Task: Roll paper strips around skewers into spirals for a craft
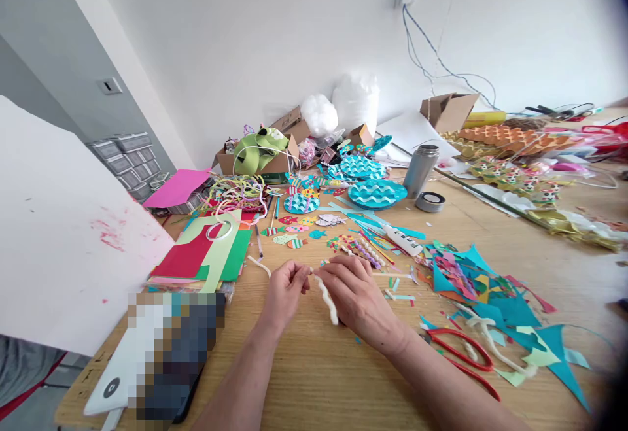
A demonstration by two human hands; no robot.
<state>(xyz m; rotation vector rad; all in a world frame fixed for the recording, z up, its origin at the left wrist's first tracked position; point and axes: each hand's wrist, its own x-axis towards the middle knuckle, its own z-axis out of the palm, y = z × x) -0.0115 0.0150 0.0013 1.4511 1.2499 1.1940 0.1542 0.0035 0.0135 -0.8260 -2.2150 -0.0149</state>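
My left hand (288, 287) is closed, thumb and forefinger pinching a white fuzzy pipe cleaner. My right hand (354, 287) meets it at nearly the same spot, its fingers bent together around the strand. A wavy length of the white pipe cleaner (327, 301) hangs down between the two hands. To the left, another piece of white strand (259, 265) shows behind my left hand; whether it is the same piece I cannot tell. Just beyond my hands lie twisted purple-and-white strands (370, 252) and several paper fish (297, 229).
Red-handled scissors (461, 350) lie by my right forearm, among teal paper scraps (510, 313). A white glue bottle (403, 240), a steel flask (422, 172) and blue wavy paper plates (377, 193) stand farther back. Coloured paper (181, 254) and a phone (179, 359) are at left.
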